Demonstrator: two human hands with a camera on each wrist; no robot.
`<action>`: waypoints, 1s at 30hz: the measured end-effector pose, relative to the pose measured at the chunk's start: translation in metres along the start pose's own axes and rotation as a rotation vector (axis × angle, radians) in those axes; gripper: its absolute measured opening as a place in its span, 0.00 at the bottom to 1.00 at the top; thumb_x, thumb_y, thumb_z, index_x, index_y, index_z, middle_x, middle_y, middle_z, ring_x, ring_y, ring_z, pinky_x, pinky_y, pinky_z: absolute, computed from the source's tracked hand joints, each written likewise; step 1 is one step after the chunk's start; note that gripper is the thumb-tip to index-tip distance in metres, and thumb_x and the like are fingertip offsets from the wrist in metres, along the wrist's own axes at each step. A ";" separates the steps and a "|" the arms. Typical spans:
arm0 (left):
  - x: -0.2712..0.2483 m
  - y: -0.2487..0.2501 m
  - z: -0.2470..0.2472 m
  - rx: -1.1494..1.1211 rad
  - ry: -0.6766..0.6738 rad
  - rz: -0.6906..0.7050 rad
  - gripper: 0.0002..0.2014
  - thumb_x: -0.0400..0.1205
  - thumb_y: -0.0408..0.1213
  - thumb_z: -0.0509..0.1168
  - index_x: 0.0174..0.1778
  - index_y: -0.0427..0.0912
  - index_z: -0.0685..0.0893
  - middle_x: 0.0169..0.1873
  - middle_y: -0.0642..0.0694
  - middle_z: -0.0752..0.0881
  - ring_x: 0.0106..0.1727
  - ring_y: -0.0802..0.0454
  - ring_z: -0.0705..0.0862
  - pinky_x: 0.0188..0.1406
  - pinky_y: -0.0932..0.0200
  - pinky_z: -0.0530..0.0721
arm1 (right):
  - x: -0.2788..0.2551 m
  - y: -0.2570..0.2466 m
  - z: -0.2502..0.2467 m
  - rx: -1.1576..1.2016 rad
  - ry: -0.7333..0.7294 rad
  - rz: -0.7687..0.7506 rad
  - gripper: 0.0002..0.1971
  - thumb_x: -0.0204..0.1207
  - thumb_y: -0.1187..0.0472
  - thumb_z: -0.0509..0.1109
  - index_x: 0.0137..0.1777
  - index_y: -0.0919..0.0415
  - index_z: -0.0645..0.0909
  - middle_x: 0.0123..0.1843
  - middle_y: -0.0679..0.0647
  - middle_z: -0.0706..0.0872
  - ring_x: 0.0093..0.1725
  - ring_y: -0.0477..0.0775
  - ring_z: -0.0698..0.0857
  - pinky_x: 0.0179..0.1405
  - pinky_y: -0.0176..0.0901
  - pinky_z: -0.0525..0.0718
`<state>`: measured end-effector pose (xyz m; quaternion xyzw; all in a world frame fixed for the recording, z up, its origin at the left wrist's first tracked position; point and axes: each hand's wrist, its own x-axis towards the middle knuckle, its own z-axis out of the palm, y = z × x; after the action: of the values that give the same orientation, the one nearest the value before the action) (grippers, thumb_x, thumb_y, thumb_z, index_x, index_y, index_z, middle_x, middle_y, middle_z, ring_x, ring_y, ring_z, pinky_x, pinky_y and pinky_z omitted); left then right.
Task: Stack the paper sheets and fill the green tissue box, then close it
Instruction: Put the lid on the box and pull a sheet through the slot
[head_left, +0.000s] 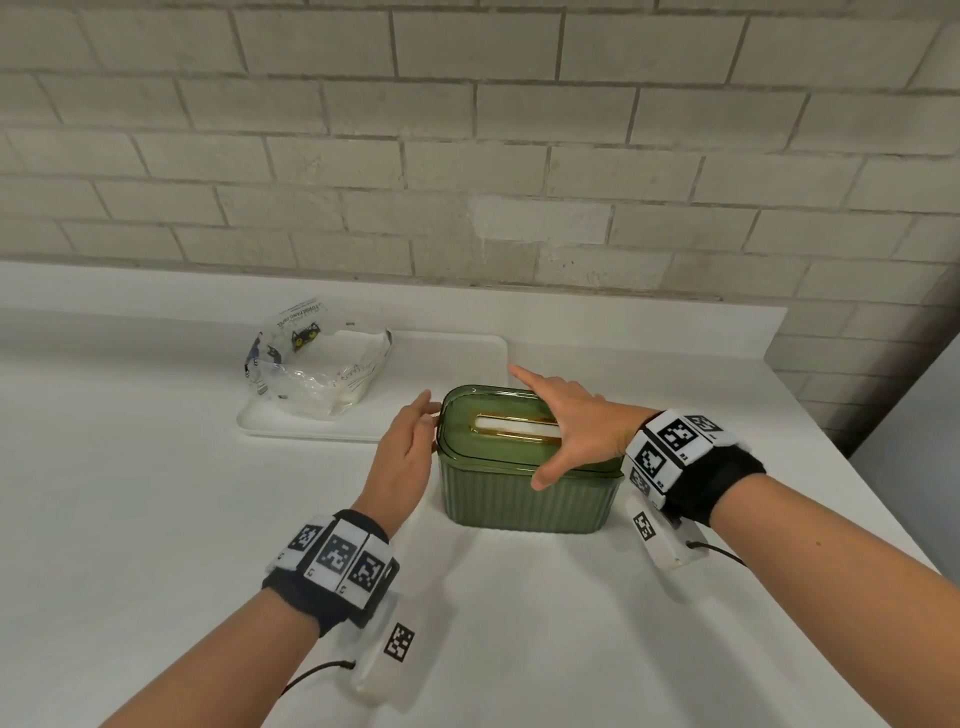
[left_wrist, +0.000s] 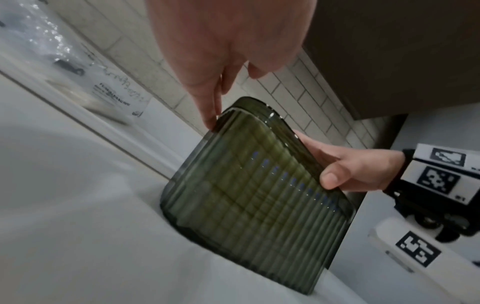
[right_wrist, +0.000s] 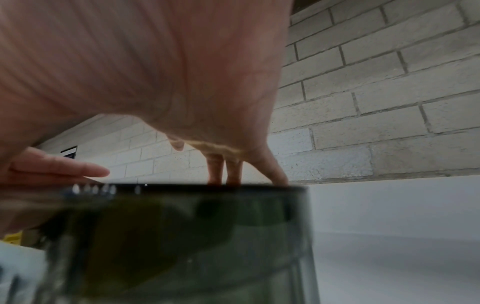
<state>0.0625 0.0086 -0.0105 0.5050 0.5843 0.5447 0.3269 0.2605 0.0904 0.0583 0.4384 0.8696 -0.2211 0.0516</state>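
Right hand (head_left: 563, 431) lies spread on the lid (head_left: 498, 431) of the green tissue box (head_left: 524, 499); left hand (head_left: 408, 447), fingers straight, touches its left end. Left wrist: fingertips (left_wrist: 211, 121) at the lid seam. Right wrist: fingers (right_wrist: 215, 170) meet the lid's top. Closing looks underway; next, an even downward press.

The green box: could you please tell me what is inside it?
Through the lid's slot of the green box, white paper shows. The dark ribbed walls and right hand hide the rest.
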 end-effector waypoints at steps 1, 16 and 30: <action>0.001 -0.001 -0.003 0.029 -0.018 0.008 0.20 0.89 0.34 0.48 0.77 0.41 0.67 0.67 0.46 0.77 0.70 0.50 0.76 0.74 0.46 0.73 | 0.001 -0.001 0.001 -0.011 0.000 0.001 0.67 0.53 0.41 0.82 0.78 0.35 0.31 0.81 0.52 0.54 0.80 0.60 0.55 0.76 0.71 0.57; 0.003 -0.007 -0.007 0.457 -0.137 0.176 0.19 0.86 0.33 0.57 0.74 0.36 0.72 0.69 0.47 0.72 0.67 0.57 0.73 0.68 0.62 0.73 | 0.002 0.000 0.007 -0.074 -0.010 0.012 0.63 0.58 0.41 0.80 0.80 0.39 0.33 0.83 0.51 0.51 0.82 0.58 0.51 0.77 0.74 0.47; 0.036 0.046 0.031 0.959 -0.326 0.487 0.10 0.81 0.42 0.65 0.55 0.47 0.87 0.76 0.46 0.67 0.79 0.45 0.58 0.71 0.44 0.65 | -0.024 0.028 -0.013 -0.101 0.349 0.045 0.09 0.73 0.51 0.73 0.50 0.51 0.85 0.53 0.49 0.81 0.55 0.46 0.68 0.62 0.53 0.72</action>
<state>0.0921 0.0479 0.0338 0.7951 0.5750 0.1927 0.0118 0.2983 0.0929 0.0668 0.4863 0.8654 -0.0965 -0.0730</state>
